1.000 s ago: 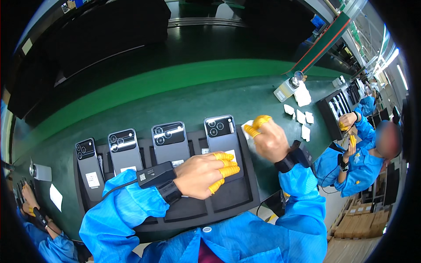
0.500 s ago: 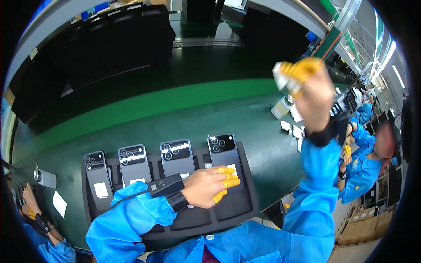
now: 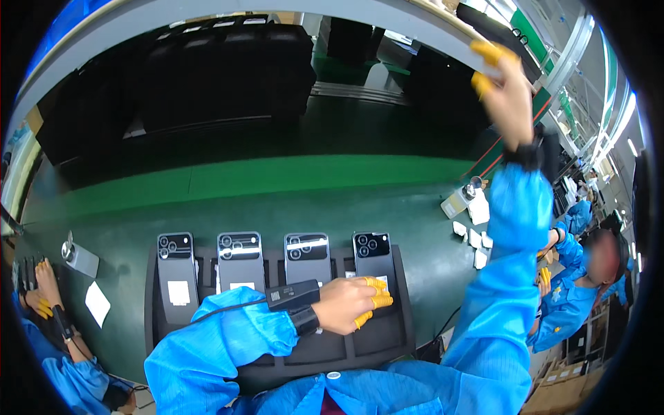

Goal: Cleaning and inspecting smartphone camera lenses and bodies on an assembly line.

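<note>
Across the rightmost grey smartphone (image 3: 374, 259) rests my left hand (image 3: 349, 306), fingers stretched out in yellow finger cots. That phone lies back-up in a dark foam tray (image 3: 403, 315). To its left in the tray lie three more phones: one beside it (image 3: 307, 264), one in the middle left (image 3: 240, 268) and one at the far left (image 3: 176, 266). White labels show on their backs; my left sleeve partly hides some. High at the upper right, near the shelf edge, my right hand (image 3: 508, 93) is raised, its yellow-covered thumb and fingers apart, with nothing visible between them.
A dispenser bottle (image 3: 456, 202) and crumpled white wipes (image 3: 474, 238) sit right of the tray. Another bottle (image 3: 81, 260) and a white sheet (image 3: 97, 303) are at left, near a co-worker's hands (image 3: 47, 287). An overhead shelf edge (image 3: 277, 10) spans the top. Another co-worker (image 3: 570, 297) sits at right.
My right hand has risen up and away toward the shelf edge. The white wad it held no longer shows in it. My left hand stays on the rightmost smartphone; the view has shifted slightly.
</note>
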A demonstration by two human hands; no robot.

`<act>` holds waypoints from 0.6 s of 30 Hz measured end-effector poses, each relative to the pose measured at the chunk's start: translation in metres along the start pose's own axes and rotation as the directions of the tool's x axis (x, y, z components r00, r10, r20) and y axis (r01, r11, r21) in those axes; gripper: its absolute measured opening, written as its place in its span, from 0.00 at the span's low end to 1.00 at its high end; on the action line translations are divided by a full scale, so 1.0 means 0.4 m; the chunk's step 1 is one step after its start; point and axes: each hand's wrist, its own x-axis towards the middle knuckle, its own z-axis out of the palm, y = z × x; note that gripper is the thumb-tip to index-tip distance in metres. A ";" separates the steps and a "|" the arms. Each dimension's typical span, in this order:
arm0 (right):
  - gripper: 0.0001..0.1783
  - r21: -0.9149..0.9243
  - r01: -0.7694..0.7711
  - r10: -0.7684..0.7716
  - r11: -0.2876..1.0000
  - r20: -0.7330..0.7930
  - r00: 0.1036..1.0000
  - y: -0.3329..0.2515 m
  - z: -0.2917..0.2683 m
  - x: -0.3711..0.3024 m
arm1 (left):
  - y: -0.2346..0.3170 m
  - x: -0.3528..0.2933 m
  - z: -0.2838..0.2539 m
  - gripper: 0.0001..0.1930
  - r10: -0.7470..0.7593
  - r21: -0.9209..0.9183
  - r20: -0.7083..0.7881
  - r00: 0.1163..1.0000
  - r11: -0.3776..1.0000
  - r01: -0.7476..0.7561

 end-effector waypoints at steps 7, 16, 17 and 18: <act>0.31 -0.017 -0.474 0.348 0.880 0.702 0.621 -0.242 -0.026 -0.534 | 0.019 -0.045 -0.091 0.26 -0.059 0.151 0.088 0.994 0.987 0.045; 0.26 0.079 -0.855 0.459 0.513 0.816 0.351 -0.391 -0.161 -0.720 | 0.201 -0.541 -0.310 0.27 -0.508 0.137 -0.761 0.402 0.480 0.866; 0.27 0.143 -0.896 0.476 0.420 0.806 0.352 -0.376 -0.150 -0.755 | 0.196 -0.584 -0.289 0.27 -0.558 0.062 -0.764 0.325 0.438 0.897; 0.27 0.117 -0.896 0.483 0.429 0.808 0.337 -0.373 -0.153 -0.756 | 0.193 -0.613 -0.267 0.26 -0.585 -0.005 -0.755 0.298 0.459 0.888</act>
